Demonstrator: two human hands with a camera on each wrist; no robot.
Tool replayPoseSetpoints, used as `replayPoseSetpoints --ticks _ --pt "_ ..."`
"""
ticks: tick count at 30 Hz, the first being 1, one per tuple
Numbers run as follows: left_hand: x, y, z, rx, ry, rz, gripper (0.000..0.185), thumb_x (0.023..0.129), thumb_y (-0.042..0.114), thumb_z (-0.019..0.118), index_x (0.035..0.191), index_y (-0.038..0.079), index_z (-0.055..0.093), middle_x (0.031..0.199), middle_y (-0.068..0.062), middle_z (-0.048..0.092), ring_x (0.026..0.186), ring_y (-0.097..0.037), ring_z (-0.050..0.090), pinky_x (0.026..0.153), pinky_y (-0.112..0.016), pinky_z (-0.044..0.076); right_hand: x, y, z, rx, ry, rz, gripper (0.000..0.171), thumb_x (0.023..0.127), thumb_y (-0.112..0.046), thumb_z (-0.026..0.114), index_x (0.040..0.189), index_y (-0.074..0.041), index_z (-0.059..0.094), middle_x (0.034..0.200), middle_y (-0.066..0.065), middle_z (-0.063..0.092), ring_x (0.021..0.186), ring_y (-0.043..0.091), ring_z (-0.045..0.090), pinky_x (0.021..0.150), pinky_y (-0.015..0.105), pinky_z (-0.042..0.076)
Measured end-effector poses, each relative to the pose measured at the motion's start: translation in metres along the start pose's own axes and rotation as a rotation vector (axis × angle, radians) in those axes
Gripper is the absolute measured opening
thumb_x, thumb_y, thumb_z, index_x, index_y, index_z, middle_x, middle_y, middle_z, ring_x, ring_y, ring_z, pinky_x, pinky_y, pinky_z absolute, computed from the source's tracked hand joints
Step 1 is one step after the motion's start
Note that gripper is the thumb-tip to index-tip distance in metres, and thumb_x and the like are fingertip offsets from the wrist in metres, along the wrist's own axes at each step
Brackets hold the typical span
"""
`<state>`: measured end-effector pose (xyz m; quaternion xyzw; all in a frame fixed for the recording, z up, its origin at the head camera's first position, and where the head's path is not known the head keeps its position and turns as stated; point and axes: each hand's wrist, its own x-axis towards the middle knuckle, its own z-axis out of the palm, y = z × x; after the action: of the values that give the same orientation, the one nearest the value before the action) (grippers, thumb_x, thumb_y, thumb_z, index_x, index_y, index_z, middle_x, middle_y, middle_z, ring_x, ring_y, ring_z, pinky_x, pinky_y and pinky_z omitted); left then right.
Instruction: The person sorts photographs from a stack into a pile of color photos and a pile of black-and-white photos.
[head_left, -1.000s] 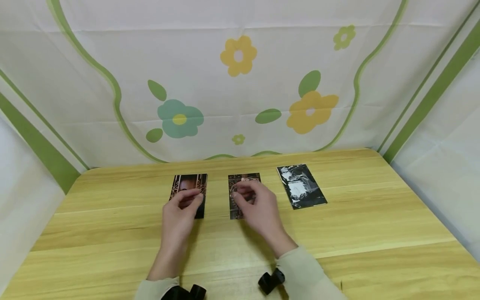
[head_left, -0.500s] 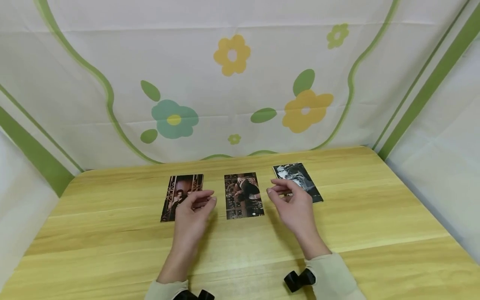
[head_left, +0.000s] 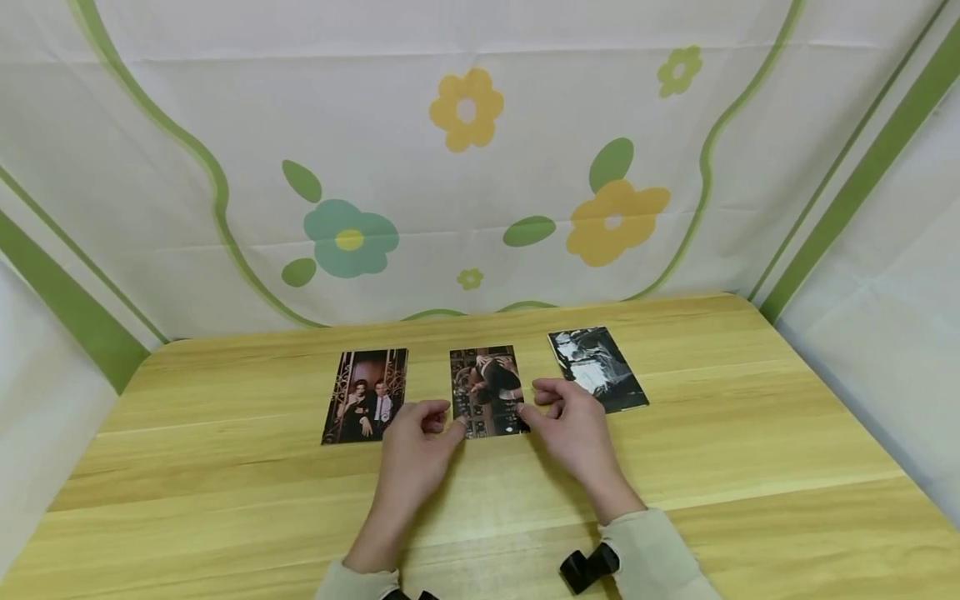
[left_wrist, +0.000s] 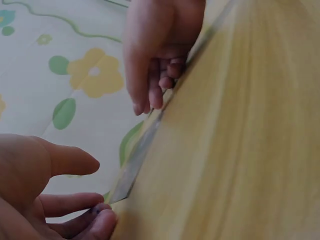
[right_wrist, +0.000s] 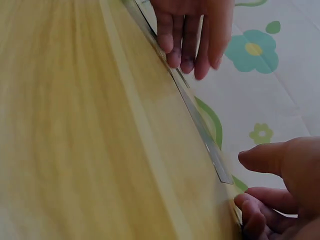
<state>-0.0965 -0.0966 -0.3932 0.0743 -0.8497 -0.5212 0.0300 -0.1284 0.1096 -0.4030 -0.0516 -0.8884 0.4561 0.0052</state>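
Observation:
Three photo cards lie in a row on the wooden table (head_left: 712,450). My left hand (head_left: 435,421) has a fingertip at the near left corner of the middle card (head_left: 487,385). My right hand (head_left: 558,408) touches that card's near right corner with loosely curled fingers. In the left wrist view the left hand (left_wrist: 85,200) meets the card's thin edge (left_wrist: 135,170), and the right hand (left_wrist: 160,50) rests on its far end. In the right wrist view the right hand (right_wrist: 260,182) sits by the card edge (right_wrist: 200,130). The card lies flat, with neither hand gripping it.
The left card (head_left: 365,396), showing two people, and the black-and-white right card (head_left: 597,368) lie untouched on either side. A flowered cloth (head_left: 465,167) hangs behind the table, with white cloth walls at both sides.
My left hand has moved right, off the left card, to the middle card's corner. My right hand has come back left from the right card to the middle card's other corner.

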Motion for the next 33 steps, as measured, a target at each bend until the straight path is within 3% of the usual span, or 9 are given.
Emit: replayPoseSetpoints --ticks 7,11,17,24,33 --pt "0.002 -0.004 0.013 0.07 -0.022 0.01 0.063 0.086 0.012 0.084 0.141 -0.01 0.063 0.109 -0.014 0.055 0.1 -0.025 0.051 0.084 -0.034 0.047 -0.004 0.001 0.009 -0.155 -0.008 -0.049 0.065 0.089 -0.032 0.088 0.143 -0.003 0.067 0.113 0.009 0.064 0.088 0.019 0.055 0.077 0.031 0.048" --pt "0.001 -0.005 0.018 0.096 -0.019 0.013 0.067 0.085 0.013 0.084 0.145 -0.009 0.061 0.107 -0.012 0.051 0.101 -0.025 0.046 0.083 -0.033 0.043 -0.007 0.0 0.014 -0.209 -0.001 -0.054 0.068 0.088 -0.035 0.088 0.146 -0.007 0.066 0.111 0.007 0.059 0.088 0.019 0.05 0.076 0.031 0.043" --pt "0.001 -0.006 0.022 0.091 0.0 0.001 0.064 0.086 0.013 0.085 0.144 -0.005 0.064 0.112 -0.014 0.055 0.107 -0.027 0.046 0.087 -0.037 0.044 -0.009 0.0 0.02 -0.229 0.03 -0.087 0.061 0.086 -0.032 0.09 0.14 -0.01 0.072 0.107 0.006 0.06 0.09 0.019 0.05 0.078 0.032 0.042" --pt "0.002 -0.004 0.023 0.008 -0.008 -0.081 0.062 0.088 0.01 0.08 0.146 -0.001 0.064 0.117 -0.013 0.057 0.114 -0.027 0.044 0.093 -0.038 0.043 -0.009 -0.001 0.021 -0.226 0.029 -0.084 0.063 0.086 -0.03 0.09 0.141 -0.009 0.07 0.107 0.004 0.062 0.094 0.02 0.051 0.081 0.033 0.042" --pt "0.001 0.001 0.023 0.058 0.005 -0.06 0.065 0.09 0.014 0.08 0.147 -0.007 0.06 0.119 -0.016 0.057 0.119 -0.034 0.043 0.097 -0.05 0.044 -0.009 -0.004 0.022 -0.198 0.012 -0.058 0.063 0.085 -0.028 0.089 0.142 -0.01 0.069 0.111 0.004 0.068 0.106 0.022 0.054 0.089 0.039 0.045"
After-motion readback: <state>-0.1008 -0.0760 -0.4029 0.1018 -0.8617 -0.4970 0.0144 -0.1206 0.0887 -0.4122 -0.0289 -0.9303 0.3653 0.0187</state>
